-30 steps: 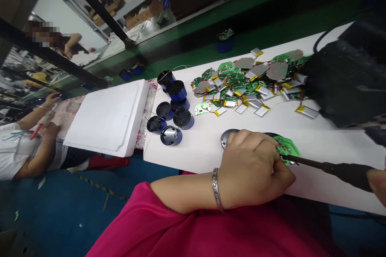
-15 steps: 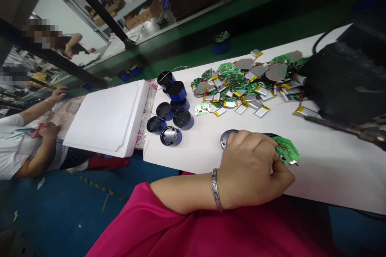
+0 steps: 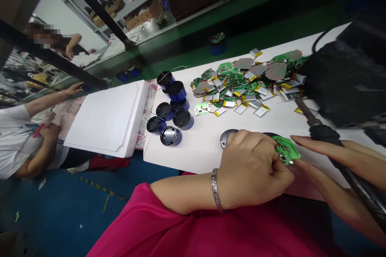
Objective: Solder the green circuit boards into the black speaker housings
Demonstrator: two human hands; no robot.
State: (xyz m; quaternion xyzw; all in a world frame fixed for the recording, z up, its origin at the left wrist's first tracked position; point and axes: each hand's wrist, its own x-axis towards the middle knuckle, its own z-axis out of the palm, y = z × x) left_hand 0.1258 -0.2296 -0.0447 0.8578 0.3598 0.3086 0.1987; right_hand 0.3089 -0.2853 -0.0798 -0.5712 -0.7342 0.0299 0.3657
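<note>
My left hand (image 3: 250, 168), with a silver bracelet at the wrist, is closed over the near side of a green circuit board (image 3: 288, 149) and grips it, though most of its fingertips are hidden. Black round parts (image 3: 226, 139) show from under this hand. My right hand (image 3: 334, 172) comes in from the right edge, two fingertips at the board's right side. A soldering iron (image 3: 327, 134) lies across that hand, held in it, its metal tip pointing up and left toward the batteries.
Circuit boards with wired silver batteries (image 3: 241, 84) lie heaped at the back. Blue-and-black round housings (image 3: 181, 119) stand left of them. A white foam block (image 3: 102, 116) is farther left, beside another person (image 3: 27, 140). A dark bulky object (image 3: 337, 80) is at the right.
My right hand has come into view from the right and reached the circuit board. The soldering iron has swung from lying low to pointing up-left. My left hand has stayed put.
</note>
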